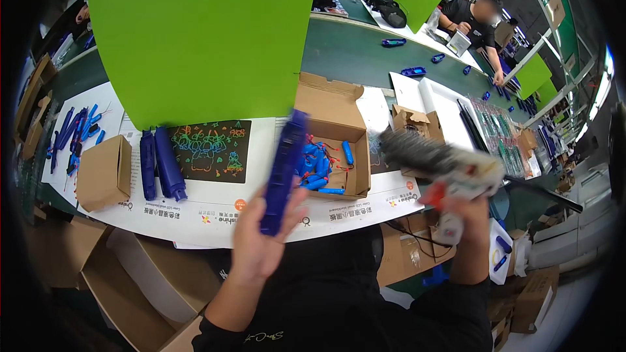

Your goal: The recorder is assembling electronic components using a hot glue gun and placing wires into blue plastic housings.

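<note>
My left hand (256,238) is closed round the lower end of a long dark-blue plastic housing (285,169), held upright over the front of the bench with its ribbed hollow side partly showing. My right hand (471,214) grips a white hot glue gun (466,173) with a red trigger; its dark nozzle end points left and is smeared by motion. The gun and the housing are well apart. Behind the housing, an open cardboard box (358,188) holds several blue cylindrical battery cells (317,164) with red wires. Two more blue housings (168,164) lie to the left.
A bright green panel (208,39) stands across the back. At left are a small cardboard box (104,173) and blue parts with wires (81,132). Bagged circuit boards (505,140) lie at right. Across the bench, a person (479,23) reaches toward small blue parts.
</note>
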{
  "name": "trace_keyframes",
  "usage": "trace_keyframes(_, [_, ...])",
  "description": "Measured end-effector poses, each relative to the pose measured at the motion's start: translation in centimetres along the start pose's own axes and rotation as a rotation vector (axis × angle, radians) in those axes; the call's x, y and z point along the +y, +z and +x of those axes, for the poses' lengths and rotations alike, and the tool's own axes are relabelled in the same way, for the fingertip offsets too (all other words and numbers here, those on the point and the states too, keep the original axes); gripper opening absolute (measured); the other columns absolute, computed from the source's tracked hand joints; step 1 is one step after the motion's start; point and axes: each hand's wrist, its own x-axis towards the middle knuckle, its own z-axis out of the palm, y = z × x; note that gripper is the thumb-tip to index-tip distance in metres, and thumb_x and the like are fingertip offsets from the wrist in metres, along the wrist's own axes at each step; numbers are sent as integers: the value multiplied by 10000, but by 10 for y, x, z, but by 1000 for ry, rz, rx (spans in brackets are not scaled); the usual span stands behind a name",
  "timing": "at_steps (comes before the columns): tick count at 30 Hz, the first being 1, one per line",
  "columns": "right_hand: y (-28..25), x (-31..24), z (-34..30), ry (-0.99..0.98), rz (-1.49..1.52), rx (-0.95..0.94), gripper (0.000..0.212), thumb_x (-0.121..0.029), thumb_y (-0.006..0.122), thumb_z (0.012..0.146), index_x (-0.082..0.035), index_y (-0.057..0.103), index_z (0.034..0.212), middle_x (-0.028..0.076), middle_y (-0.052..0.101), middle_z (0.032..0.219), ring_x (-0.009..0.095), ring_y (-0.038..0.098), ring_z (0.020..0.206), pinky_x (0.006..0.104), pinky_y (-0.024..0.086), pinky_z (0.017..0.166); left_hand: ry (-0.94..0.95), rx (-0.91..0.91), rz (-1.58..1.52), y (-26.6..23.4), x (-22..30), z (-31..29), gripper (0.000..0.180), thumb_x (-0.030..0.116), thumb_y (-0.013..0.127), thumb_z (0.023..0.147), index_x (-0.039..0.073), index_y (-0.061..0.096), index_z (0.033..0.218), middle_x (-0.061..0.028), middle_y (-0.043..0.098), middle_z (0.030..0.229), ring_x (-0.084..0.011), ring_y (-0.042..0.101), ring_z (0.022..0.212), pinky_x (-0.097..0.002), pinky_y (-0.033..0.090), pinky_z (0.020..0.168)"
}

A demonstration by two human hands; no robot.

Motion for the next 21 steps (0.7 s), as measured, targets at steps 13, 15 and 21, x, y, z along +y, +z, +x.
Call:
trace_keyframes(13, [-101, 90, 23, 402, 357, 450, 484, -368, 393, 837, 51, 506, 1050, 235, 612, 960, 327, 651, 771, 395, 564, 608, 28, 88, -167, -17, 27, -11, 478, 255, 293, 949, -21, 332, 1338, -184, 416, 1345, -305, 476, 1195, -399, 525, 877])
trace_keyframes(15, [-100, 93, 25, 443, 255, 479, 490, -395, 397, 851, 40, 513, 1045, 225, 620, 920, 324, 651, 718, 389, 558, 575, 37, 89, -189, -18, 29, -14, 481, 260, 291, 951, -17, 329, 1341, -182, 406, 1355, -307, 461, 1209, -405, 512, 895])
trace_keyframes(21, [-123, 109, 23, 590, 64, 529, 492, -493, 403, 860, -34, 551, 955, 118, 595, 655, 236, 612, 516, 340, 509, 420, -51, 39, -147, -13, 22, -4, 491, 254, 282, 952, -23, 298, 1358, -190, 376, 1376, -327, 424, 1238, -424, 452, 960])
